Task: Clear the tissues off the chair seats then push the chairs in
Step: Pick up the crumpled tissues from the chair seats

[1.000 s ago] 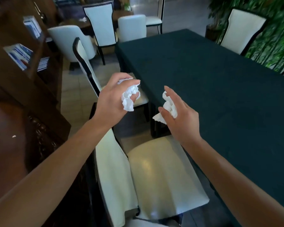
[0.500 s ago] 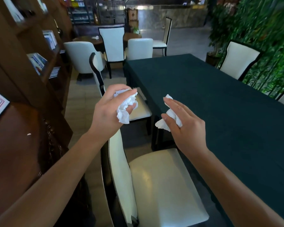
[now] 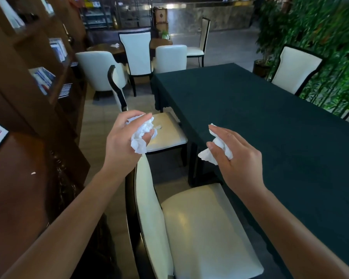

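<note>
My left hand grips a crumpled white tissue above the back of the near chair. My right hand holds a second crumpled tissue between thumb and fingers, over the gap beside the table edge. Below both hands stands the near cream chair, pulled out from the table, with a bare seat. Beyond it a second cream chair stands out from the table, and a small white scrap lies on its seat.
A long table under a dark green cloth fills the right side. A dark wooden bookcase lines the left. More cream chairs stand across the table and at a round table behind. Plants line the right wall.
The view has lifted and taken in more of the room. Both hands keep hold of their tissues and have drifted a little apart; the far chair's seat now shows.
</note>
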Available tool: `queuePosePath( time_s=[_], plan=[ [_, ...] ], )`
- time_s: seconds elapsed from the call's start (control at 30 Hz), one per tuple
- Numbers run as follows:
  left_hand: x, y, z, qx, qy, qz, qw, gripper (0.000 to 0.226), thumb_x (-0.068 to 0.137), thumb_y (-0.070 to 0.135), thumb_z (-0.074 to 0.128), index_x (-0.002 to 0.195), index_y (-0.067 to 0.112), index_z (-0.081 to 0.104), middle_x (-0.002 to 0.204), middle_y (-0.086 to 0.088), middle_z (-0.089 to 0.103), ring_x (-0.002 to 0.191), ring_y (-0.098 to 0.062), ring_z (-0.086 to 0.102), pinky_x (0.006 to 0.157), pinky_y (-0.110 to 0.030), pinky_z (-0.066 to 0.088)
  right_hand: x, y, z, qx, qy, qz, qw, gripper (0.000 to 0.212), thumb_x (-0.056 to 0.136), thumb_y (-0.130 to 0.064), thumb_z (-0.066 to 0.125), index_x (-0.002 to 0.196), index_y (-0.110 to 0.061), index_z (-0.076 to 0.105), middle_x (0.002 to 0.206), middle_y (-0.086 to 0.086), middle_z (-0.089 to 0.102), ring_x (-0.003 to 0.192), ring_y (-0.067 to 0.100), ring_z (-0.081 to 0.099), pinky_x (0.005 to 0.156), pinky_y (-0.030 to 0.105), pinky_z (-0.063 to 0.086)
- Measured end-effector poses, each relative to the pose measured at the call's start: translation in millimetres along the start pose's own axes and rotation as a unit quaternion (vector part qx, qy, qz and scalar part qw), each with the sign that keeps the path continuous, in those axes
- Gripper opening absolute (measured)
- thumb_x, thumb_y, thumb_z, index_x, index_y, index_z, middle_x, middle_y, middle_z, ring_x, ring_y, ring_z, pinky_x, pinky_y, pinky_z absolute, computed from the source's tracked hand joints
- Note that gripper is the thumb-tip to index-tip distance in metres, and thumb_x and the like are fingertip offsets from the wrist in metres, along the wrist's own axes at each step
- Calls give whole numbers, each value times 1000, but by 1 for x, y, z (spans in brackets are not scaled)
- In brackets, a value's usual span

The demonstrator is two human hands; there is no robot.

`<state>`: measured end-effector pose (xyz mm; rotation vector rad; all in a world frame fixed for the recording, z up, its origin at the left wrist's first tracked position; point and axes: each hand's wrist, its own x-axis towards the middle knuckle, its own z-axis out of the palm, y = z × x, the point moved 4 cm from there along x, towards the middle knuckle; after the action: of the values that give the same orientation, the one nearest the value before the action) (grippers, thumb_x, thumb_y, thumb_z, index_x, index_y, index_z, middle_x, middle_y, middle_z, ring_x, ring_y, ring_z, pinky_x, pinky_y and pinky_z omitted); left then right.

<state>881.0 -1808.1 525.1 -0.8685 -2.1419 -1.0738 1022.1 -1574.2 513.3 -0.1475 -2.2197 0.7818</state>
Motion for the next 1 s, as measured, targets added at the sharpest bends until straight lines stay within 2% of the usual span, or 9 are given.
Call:
queuePosePath(
  time_s=[0.2, 0.33, 0.4, 0.5, 0.63, 0.73, 0.87, 0.9, 1.0],
  plan=[
    [24, -45, -4, -44, -28, 14, 999, 29, 97, 18, 72, 126, 15, 72, 125, 5, 57, 114, 11, 47, 94, -2, 35, 15, -23, 35, -33, 28, 30, 999, 31, 104, -29, 62, 134, -29, 68, 135, -13, 67, 121, -3, 60, 93, 1, 40],
    [41, -81, -18, -52, -18, 26, 998, 30, 96, 16, 72, 127, 14, 71, 126, 5, 55, 114, 13, 45, 94, 0, 32, 22, -50, 69, -43, 48, 32, 997, 30, 103, -28, 61, 132, -27, 69, 134, -12, 67, 120, -5, 58, 92, 0, 39],
    [48, -95, -23, -62, -25, 21, 998, 31, 96, 17, 72, 127, 15, 71, 125, 1, 57, 111, 7, 47, 94, 0, 32, 27, -63, 87, -61, 51, 13, 997, 29, 102, -25, 61, 130, -25, 70, 133, -10, 68, 116, -3, 61, 88, 5, 45],
    [57, -106, -27, -95, -42, 21, 994, 31, 96, 16, 72, 127, 17, 71, 124, 2, 57, 111, -2, 49, 95, -3, 33, 34, -81, 101, -85, 75, -14, 993, 29, 100, -19, 62, 127, -24, 71, 130, -9, 69, 108, 3, 65, 79, 22, 54],
    [67, -109, -28, -115, -43, 41, 992, 31, 96, 14, 73, 126, 15, 72, 125, -5, 61, 111, -13, 56, 96, -11, 40, 40, -90, 98, -94, 92, -24, 991, 31, 100, -18, 63, 129, -24, 71, 131, -9, 69, 105, 5, 67, 76, 31, 57],
    [68, -103, -22, -122, -46, 43, 991, 31, 96, 15, 73, 127, 16, 72, 125, -6, 61, 112, -19, 59, 97, -20, 45, 35, -85, 90, -92, 96, -16, 991, 33, 98, -15, 62, 128, -24, 71, 131, -9, 69, 105, 5, 66, 76, 30, 55],
    [64, -90, -14, -140, -57, 26, 988, 30, 97, 18, 72, 126, 17, 72, 126, -4, 60, 113, -18, 59, 97, -28, 49, 29, -71, 68, -82, 104, -6, 991, 35, 95, -15, 63, 127, -24, 72, 131, -9, 69, 108, 5, 65, 78, 26, 54],
    [63, -85, -12, -146, -64, 16, 987, 29, 97, 18, 72, 126, 18, 72, 126, -3, 60, 114, -18, 58, 94, -24, 50, 27, -67, 61, -78, 113, -1, 991, 35, 95, -15, 63, 127, -24, 72, 131, -9, 69, 109, 4, 65, 80, 24, 54],
    [63, -65, -5, -153, -93, 1, 984, 29, 97, 15, 72, 126, 18, 73, 127, -5, 59, 116, -18, 57, 76, 0, 44, 15, -53, 44, -70, 132, 20, 989, 35, 96, -16, 62, 128, -26, 71, 133, -11, 68, 112, 2, 64, 84, 21, 53]
  ],
)
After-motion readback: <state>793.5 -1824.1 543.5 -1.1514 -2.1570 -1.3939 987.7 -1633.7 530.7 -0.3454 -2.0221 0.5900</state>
